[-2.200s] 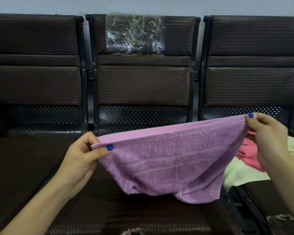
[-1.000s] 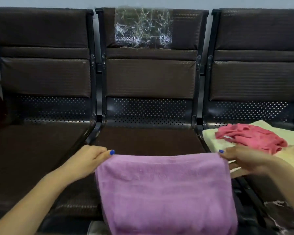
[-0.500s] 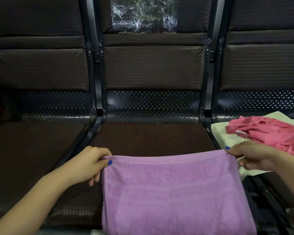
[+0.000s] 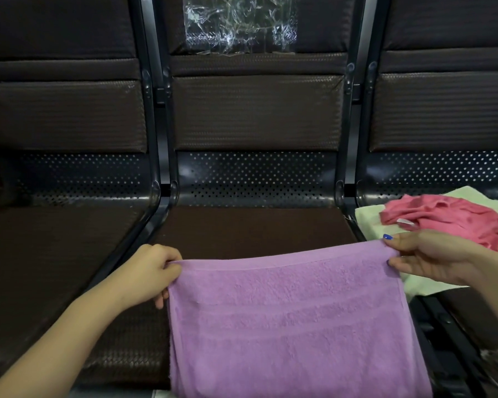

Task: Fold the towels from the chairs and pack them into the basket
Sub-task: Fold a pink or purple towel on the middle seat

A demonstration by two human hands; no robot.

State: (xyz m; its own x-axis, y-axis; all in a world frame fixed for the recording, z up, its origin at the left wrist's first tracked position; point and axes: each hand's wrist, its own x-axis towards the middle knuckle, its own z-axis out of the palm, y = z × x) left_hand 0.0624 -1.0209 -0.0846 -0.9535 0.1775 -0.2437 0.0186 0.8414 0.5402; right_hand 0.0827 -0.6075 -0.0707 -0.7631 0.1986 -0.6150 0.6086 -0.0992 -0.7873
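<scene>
Purple towel hangs over front edge of middle seat, top hem stretched taut between both hands, likely to square the edge before the next fold. Left hand fingers clamped on left corner; right hand pinches right corner, thumb on top. Pink towel lies crumpled on a pale towel on right seat. Purple towel's lower end cut off by frame; no basket visible.
</scene>
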